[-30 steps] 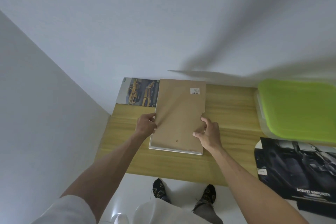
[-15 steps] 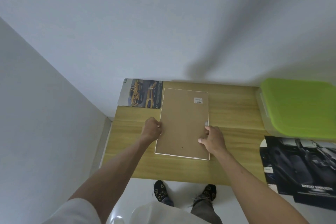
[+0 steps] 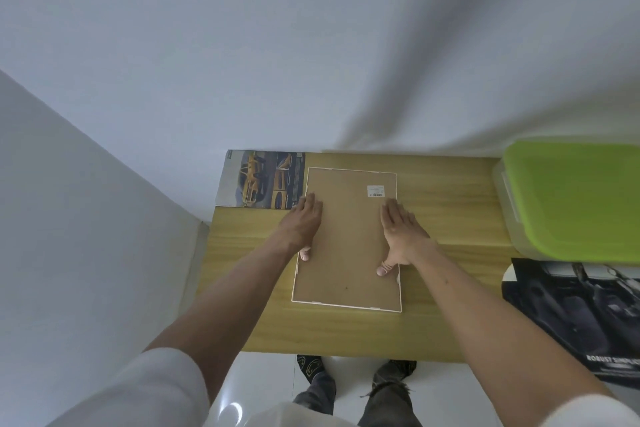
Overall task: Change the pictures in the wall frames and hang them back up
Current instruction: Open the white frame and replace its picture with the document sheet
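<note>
A white picture frame (image 3: 347, 304) lies face down on the wooden table (image 3: 446, 218), its brown backing board (image 3: 349, 236) set inside the rim, with a barcode sticker near the far right corner. My left hand (image 3: 304, 222) rests flat on the board's left edge, fingers apart, thumb on the rim. My right hand (image 3: 398, 232) lies flat on the right side, thumb near the right rim. Neither hand grips anything. A picture of yellow cars (image 3: 259, 180) lies at the table's far left, partly under the frame.
A clear plastic box with a green lid (image 3: 571, 198) stands at the right. A dark car poster (image 3: 571, 308) hangs over the table's near right edge. White walls rise behind and to the left. My feet (image 3: 311, 364) stand on the white floor below the table's front edge.
The backing board, tilted up a second ago, now lies flat inside the frame. Both hands have gone from gripping its edges to pressing flat on it with fingers spread.
</note>
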A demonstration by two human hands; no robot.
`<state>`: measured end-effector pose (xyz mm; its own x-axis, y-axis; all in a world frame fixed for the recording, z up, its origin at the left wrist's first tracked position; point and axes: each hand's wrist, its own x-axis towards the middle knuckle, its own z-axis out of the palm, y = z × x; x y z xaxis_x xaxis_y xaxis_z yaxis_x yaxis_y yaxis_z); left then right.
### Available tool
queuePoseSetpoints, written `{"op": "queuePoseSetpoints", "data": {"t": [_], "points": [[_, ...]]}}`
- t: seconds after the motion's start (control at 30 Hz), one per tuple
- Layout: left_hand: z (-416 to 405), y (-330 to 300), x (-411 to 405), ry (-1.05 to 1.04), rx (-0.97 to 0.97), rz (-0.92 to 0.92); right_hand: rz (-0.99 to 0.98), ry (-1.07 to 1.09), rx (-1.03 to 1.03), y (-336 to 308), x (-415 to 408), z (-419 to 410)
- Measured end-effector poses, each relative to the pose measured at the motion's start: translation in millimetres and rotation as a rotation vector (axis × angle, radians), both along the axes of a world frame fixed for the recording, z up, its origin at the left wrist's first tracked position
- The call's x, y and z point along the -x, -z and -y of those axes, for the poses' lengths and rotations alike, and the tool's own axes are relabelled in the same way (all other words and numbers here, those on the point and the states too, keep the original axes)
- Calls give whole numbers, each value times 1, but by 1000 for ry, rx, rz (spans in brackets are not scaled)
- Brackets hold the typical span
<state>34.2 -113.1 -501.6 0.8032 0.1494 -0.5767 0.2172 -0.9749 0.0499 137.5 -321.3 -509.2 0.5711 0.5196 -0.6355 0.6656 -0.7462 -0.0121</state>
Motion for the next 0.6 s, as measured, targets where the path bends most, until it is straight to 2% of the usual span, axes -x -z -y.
{"op": "queuePoseSetpoints", "data": {"t": [0.13, 0.4, 0.5, 0.6], "points": [[-9, 0, -10, 30, 45, -90, 17, -98, 26, 8, -9, -2], [-11, 6, -9, 59, 13, -114, -11, -45, 61, 7, -7, -8], [-16, 9, -5, 12, 57, -102, -59, 26, -11, 5, -5, -7], [-15, 8, 3, -115, 182, -54, -144, 149, -161, 7, 1, 6]]}}
